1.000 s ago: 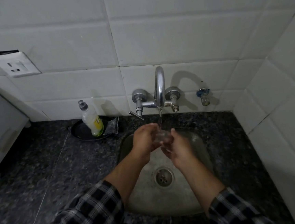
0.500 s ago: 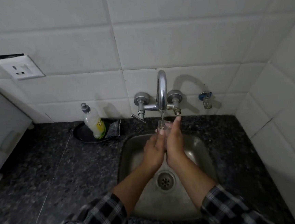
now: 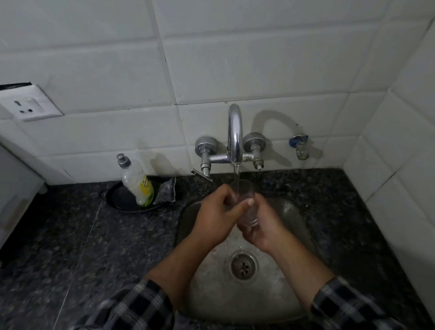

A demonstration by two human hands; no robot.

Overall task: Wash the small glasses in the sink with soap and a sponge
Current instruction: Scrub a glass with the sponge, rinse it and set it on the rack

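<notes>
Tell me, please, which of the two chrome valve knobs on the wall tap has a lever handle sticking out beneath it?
The left valve knob: a lever handle angles out below it, whereas the right valve knob shows none.

Black-and-white checked sleeves (image 3: 124, 320) over a speckled black granite worktop (image 3: 61, 257); white wall tiles (image 3: 255, 64), a chrome tap (image 3: 235, 134), a grey steel sink (image 3: 289, 211), a clear bottle (image 3: 137, 183) with yellow-green label.

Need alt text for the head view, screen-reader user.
Both hands, left hand and right hand, hold a small clear glass under water running from a chrome wall tap, above a steel sink. A yellow-labelled soap bottle stands on a black dish to the left.
</notes>
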